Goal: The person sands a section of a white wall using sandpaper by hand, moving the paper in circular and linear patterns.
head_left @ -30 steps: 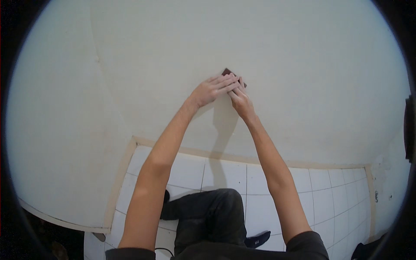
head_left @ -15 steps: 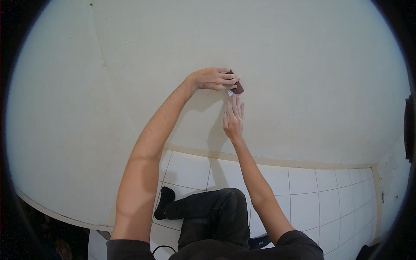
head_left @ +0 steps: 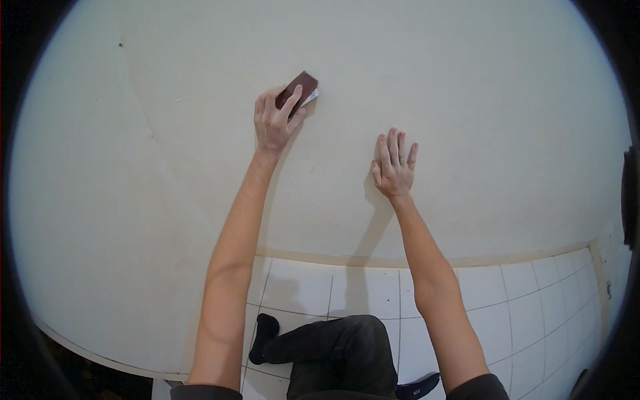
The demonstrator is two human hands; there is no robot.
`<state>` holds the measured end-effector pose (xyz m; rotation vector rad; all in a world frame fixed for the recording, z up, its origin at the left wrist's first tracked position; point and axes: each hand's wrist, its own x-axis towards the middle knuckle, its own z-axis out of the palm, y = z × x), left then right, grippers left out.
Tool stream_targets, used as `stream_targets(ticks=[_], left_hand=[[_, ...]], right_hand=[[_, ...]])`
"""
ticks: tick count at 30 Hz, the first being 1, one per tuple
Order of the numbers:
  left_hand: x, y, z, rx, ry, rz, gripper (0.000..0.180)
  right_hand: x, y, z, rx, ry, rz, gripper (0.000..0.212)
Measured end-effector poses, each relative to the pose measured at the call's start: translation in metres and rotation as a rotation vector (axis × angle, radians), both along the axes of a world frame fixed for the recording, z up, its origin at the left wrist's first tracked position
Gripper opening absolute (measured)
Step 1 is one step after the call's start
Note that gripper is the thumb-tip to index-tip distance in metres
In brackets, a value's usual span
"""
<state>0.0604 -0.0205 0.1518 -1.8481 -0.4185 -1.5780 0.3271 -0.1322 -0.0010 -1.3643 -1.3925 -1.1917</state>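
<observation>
My left hand (head_left: 272, 123) is closed on a folded piece of sandpaper (head_left: 306, 81), dark reddish brown with a pale backing that shows along its right edge. The sandpaper lies against the off-white wall (head_left: 467, 120), fingers spread over it and the thumb at its lower side. Lower down and to the right, my right hand (head_left: 395, 170) rests flat on the same wall with its fingers apart. Nothing is held in it. Both arms reach forward from the lower edge.
Along the wall's foot runs a beige skirting strip (head_left: 313, 258), with white floor tiles (head_left: 480, 288) below it. My bent leg (head_left: 333, 343) in dark trousers and a black sock is on the floor. A dark object (head_left: 630, 200) stands at the far right.
My left hand has carried the sandpaper up and to the left, turning it. My right hand has come away from the sandpaper, moved right and spread its fingers on the wall.
</observation>
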Motion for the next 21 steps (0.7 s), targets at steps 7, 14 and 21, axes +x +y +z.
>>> stream_targets(ticks=[7,14,21], left_hand=[[0.006,-0.013,-0.065,-0.042,-0.070,0.047,0.052],[0.012,-0.004,0.071,0.024,-0.209,0.065,0.040],[-0.018,0.007,0.005,-0.087,-0.104,0.035,0.048]], right_hand=[[-0.001,-0.008,0.004,-0.018,-0.024,-0.056,0.067],[0.002,-0.001,0.007,-0.001,-0.034,-0.061,0.066],[-0.004,-0.002,0.009,0.013,-0.033,-0.042,0.066]])
